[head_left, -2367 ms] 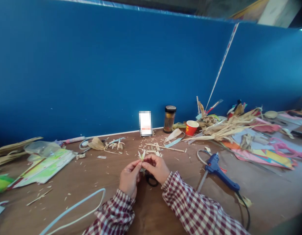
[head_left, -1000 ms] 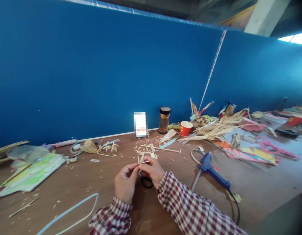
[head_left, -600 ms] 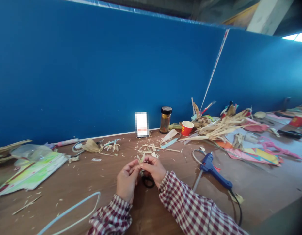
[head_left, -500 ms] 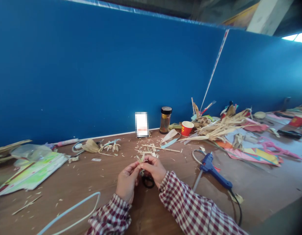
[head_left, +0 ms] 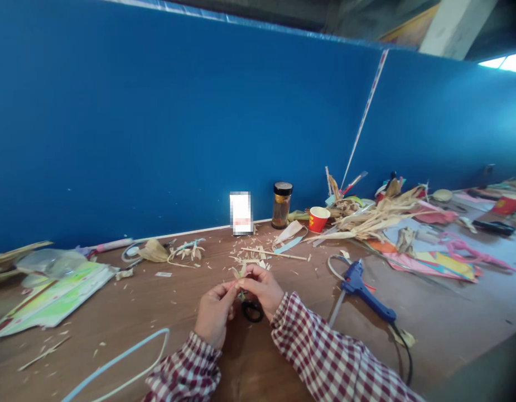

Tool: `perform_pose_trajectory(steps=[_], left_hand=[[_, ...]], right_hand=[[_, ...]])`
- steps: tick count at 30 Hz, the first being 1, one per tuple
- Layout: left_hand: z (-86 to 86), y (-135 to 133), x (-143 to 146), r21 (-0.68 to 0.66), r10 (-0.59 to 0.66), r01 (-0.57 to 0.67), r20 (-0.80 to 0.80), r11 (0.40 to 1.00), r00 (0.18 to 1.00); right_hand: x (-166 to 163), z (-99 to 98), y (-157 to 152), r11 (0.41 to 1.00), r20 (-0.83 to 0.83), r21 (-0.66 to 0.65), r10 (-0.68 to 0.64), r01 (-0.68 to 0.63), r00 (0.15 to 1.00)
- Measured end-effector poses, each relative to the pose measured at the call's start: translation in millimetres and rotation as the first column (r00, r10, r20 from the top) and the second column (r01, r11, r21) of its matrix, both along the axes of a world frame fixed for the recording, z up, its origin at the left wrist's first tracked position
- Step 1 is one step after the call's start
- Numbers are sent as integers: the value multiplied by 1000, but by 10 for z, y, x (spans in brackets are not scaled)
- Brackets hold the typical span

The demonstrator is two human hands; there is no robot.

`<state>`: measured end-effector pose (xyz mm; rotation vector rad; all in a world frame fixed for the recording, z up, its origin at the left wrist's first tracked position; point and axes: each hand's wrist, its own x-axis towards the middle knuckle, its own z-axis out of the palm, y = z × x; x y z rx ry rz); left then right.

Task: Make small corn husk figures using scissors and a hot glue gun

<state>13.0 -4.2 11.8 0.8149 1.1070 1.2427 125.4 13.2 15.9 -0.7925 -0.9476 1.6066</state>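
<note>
My left hand (head_left: 216, 310) and my right hand (head_left: 261, 287) meet over the middle of the table, fingertips pinched together. Between them is a small pale corn husk piece (head_left: 240, 272), its pointed strips sticking up past the fingers. The fingers cover its lower part. Just below the fingertips a black ring-shaped thing (head_left: 252, 312) shows, partly hidden by my right hand; its kind I cannot make out. Husk scraps (head_left: 251, 257) lie scattered beyond my hands.
A blue glue gun (head_left: 364, 290) lies to the right, its cord trailing forward. Behind stand a lidded jar (head_left: 281, 206), a red paper cup (head_left: 318, 220) and a husk pile (head_left: 379, 215). A bent white-blue strip (head_left: 119, 354) lies front left, painted paper (head_left: 69, 296) farther left.
Both hands stay pinched on the husk piece with barely any movement. The left hand has shifted very slightly left; the whole view has moved a little.
</note>
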Motion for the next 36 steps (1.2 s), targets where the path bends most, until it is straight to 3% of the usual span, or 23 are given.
perform_pose_trajectory(steps=[7, 14, 27, 36], left_hand=[[-25, -17, -20, 98, -37, 51, -144, 994, 989], [-42, -8, -46, 206, 22, 30, -246, 978, 969], [-62, -10, -26, 170, -28, 47, -111, 984, 993], [-57, -8, -22, 177, 5, 12, -95, 984, 995]], right_hand=[[7, -15, 0, 1000, -18, 3, 13, -13, 1000], [-6, -28, 12, 1000, 9, 25, 14, -14, 1000], [13, -38, -4, 999, -43, 8, 37, -36, 998], [32, -97, 38, 999, 53, 39, 35, -37, 998]])
